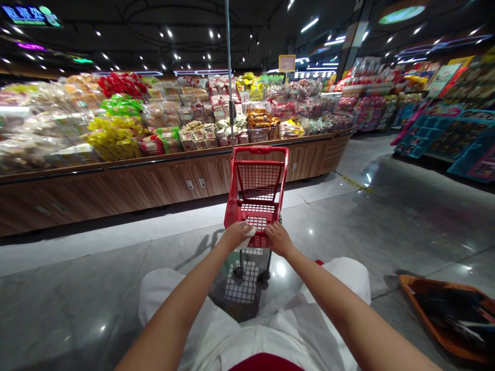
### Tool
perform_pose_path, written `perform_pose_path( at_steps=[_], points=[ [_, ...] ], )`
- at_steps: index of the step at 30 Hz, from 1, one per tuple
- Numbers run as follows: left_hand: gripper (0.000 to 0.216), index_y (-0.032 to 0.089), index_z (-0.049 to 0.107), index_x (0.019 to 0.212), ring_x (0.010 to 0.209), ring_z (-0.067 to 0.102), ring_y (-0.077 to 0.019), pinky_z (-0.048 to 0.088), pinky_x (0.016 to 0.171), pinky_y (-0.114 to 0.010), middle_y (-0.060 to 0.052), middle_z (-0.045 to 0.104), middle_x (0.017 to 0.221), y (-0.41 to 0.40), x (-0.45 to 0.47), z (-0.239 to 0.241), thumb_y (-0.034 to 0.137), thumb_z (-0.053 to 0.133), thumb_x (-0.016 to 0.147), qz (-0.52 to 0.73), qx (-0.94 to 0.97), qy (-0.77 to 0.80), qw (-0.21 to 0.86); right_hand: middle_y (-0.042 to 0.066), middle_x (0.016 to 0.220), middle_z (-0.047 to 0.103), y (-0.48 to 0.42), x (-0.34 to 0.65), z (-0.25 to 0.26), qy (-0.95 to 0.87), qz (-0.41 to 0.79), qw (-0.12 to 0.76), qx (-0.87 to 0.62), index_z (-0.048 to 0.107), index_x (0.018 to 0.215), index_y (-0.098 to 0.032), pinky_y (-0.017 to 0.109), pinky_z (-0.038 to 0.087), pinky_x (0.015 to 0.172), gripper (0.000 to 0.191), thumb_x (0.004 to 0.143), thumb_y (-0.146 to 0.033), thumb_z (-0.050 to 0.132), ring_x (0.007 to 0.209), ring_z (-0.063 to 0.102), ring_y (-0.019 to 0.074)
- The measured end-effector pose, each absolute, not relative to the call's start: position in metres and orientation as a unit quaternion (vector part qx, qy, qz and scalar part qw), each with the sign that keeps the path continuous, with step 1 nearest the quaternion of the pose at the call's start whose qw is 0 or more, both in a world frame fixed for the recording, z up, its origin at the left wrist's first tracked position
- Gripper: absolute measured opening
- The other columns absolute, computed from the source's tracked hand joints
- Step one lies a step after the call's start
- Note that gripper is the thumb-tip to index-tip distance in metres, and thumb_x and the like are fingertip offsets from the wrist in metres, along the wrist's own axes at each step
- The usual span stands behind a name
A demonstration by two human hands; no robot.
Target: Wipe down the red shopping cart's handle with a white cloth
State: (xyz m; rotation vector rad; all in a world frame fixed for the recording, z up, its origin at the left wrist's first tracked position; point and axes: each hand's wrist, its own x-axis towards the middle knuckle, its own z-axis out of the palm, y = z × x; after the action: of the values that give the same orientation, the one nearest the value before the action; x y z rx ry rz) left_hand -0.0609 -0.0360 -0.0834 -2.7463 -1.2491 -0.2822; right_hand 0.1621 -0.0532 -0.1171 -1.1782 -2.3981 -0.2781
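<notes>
Straight ahead of me stands a red plastic shopping cart (260, 154) with grid walls and wheels on the floor. My left hand (236, 234) is closed at the left of its near edge, with a crumpled white tissue (249, 232) at the fingers. My right hand (278, 238) wraps round the right of the same edge. The cart's basket shows only its red mesh, with the floor visible through the grid.
Beyond the cart runs a long wood-panelled display counter (174, 178) heaped with packaged snacks (116, 136). Blue display racks (436, 129) stand at the right. An orange-brown basket (429, 314) with dark items sits at the lower right on the grey tiled floor (332, 221).
</notes>
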Motion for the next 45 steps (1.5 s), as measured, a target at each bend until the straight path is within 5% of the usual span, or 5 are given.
perform_pose_path(
  at_steps=[5, 13, 22, 31, 45],
  points=[
    [0.025, 0.023, 0.059, 0.109, 0.101, 0.052, -0.0205, 0.043, 0.089, -0.036, -0.006, 0.059, 0.109, -0.041, -0.088, -0.083, 0.028, 0.061, 0.085, -0.108, -0.878, -0.459, 0.084, 0.008, 0.089, 0.056, -0.055, 0.163, -0.117, -0.860, -0.094, 0.234, -0.444, 0.056, 0.088, -0.018, 0.041, 0.030, 0.098, 0.014, 0.074, -0.019, 0.054, 0.091, 0.044, 0.0252],
    [0.021, 0.021, 0.058, 0.106, 0.098, 0.051, -0.0235, 0.041, 0.081, -0.038, -0.008, 0.060, 0.103, -0.056, -0.004, -0.093, 0.033, 0.052, 0.089, -0.099, -0.850, -0.511, 0.079, 0.006, 0.086, 0.056, -0.057, 0.152, -0.121, -0.839, -0.097, 0.255, -0.471, 0.056, 0.085, -0.019, 0.041, 0.027, 0.103, 0.011, 0.074, -0.020, 0.054, 0.089, 0.045, 0.0243],
    [0.018, 0.024, 0.059, 0.105, 0.098, 0.051, -0.0189, 0.043, 0.086, -0.035, -0.005, 0.059, 0.107, -0.043, -0.089, -0.084, 0.022, 0.054, 0.088, -0.104, -0.882, -0.450, 0.092, 0.006, 0.088, 0.056, -0.055, 0.166, -0.116, -0.865, -0.086, 0.239, -0.433, 0.056, 0.086, -0.019, 0.039, 0.031, 0.099, 0.013, 0.073, -0.020, 0.056, 0.089, 0.044, 0.0234],
    [0.016, 0.019, 0.059, 0.100, 0.098, 0.052, -0.0244, 0.042, 0.081, -0.039, -0.008, 0.061, 0.101, -0.064, -0.005, -0.091, 0.028, 0.051, 0.089, -0.119, -0.837, -0.528, 0.079, 0.008, 0.090, 0.057, -0.065, 0.134, -0.119, -0.824, -0.080, 0.273, -0.489, 0.056, 0.092, -0.018, 0.041, 0.027, 0.103, 0.018, 0.075, -0.022, 0.055, 0.091, 0.044, 0.0250],
    [0.017, 0.020, 0.060, 0.098, 0.100, 0.051, -0.0237, 0.043, 0.083, -0.039, -0.007, 0.062, 0.102, -0.059, -0.060, -0.083, 0.031, 0.058, 0.085, -0.118, -0.834, -0.530, 0.100, 0.007, 0.089, 0.056, -0.067, 0.136, -0.118, -0.827, -0.080, 0.272, -0.485, 0.056, 0.087, -0.019, 0.043, 0.027, 0.103, 0.014, 0.074, -0.023, 0.056, 0.091, 0.044, 0.0253]
  ],
)
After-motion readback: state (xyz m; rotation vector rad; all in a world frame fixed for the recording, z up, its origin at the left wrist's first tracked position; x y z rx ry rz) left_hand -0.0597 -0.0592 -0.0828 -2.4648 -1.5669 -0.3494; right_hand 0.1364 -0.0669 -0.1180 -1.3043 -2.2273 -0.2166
